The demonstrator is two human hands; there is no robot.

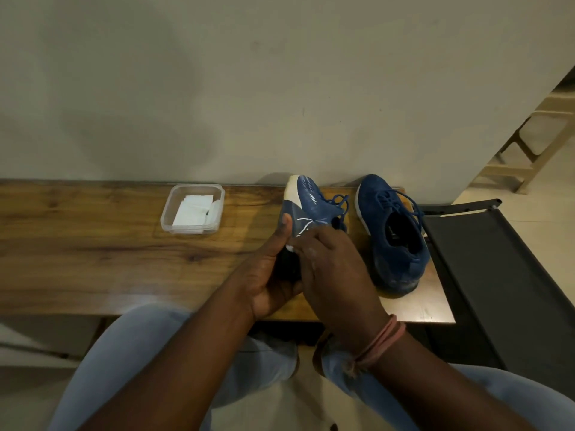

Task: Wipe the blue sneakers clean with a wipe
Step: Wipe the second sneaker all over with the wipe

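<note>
You sit in a plain home room: wooden desk (93, 244) against a bare wall (280, 88), tiled floor (513, 181), plastic stool (535, 144).

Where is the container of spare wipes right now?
In the head view, the clear plastic container sits on the wooden table near the wall, left of the sneaker held in both hands.

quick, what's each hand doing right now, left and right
Left hand: grips the tilted blue sneaker, thumb up along its side.
Right hand: fingers curled, pressing a white wipe against that sneaker.
</note>
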